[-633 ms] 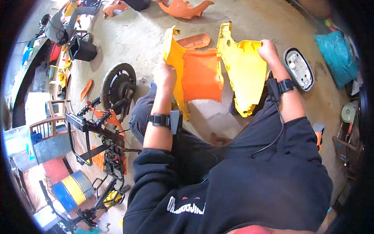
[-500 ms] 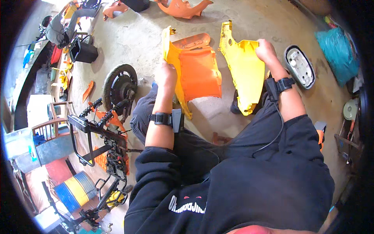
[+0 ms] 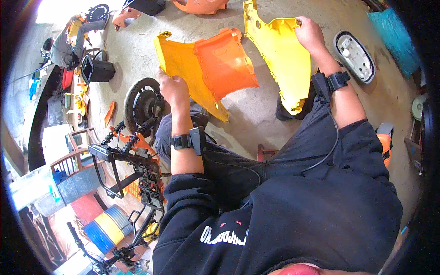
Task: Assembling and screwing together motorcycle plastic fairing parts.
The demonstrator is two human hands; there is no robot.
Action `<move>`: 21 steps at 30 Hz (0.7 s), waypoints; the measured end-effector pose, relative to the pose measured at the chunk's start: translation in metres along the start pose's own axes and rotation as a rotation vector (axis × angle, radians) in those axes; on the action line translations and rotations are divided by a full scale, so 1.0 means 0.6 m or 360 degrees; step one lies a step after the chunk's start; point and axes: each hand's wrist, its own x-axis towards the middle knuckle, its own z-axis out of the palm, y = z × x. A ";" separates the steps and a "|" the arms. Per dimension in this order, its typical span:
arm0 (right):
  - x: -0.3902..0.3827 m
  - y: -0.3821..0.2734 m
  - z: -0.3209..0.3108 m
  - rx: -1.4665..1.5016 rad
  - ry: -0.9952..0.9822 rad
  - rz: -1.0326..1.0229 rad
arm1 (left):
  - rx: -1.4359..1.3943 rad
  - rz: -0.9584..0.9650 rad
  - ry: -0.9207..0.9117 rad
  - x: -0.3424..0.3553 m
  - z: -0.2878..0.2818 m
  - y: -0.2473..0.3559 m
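Observation:
My left hand [image 3: 174,89] is closed on the outer left edge of a yellow plastic body panel [image 3: 183,64], which leans to the left and tapers to a point near my knees. Along its right side an orange plastic panel [image 3: 229,64] meets it; whether the two are fastened cannot be told. My right hand [image 3: 310,33] grips the upper right corner of a second yellow panel [image 3: 282,50], held apart from the first. That panel hangs with its narrow end down, over a dark shoe.
A stripped scooter frame [image 3: 146,183] with a black wheel [image 3: 144,105] stands at my left. An oval white-and-black seat base [image 3: 354,56] lies right, near a teal bag [image 3: 394,41]. Orange body parts [image 3: 201,5] lie ahead. Another person [image 3: 66,52] is at far left by a black bin [image 3: 98,68].
My left hand has moved left, tilting its yellow panel so more of the face shows; the orange panel has turned with it. The right yellow panel sits higher in view, and the whole view has shifted.

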 end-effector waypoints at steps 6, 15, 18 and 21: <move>-0.007 -0.002 -0.006 0.0067 0.0086 -0.0090 | -0.0140 0.0056 0.0093 -0.007 -0.006 0.021; -0.006 0.003 0.012 -0.0027 -0.0099 -0.0063 | -0.0148 0.0029 -0.0015 0.000 -0.026 0.010; -0.011 -0.013 0.011 -0.0064 -0.0328 -0.0040 | -0.0193 -0.0002 -0.0003 0.008 -0.027 -0.006; -0.015 -0.026 0.022 -0.0056 -0.0409 -0.0009 | -0.0257 -0.0049 -0.0007 0.012 -0.031 -0.015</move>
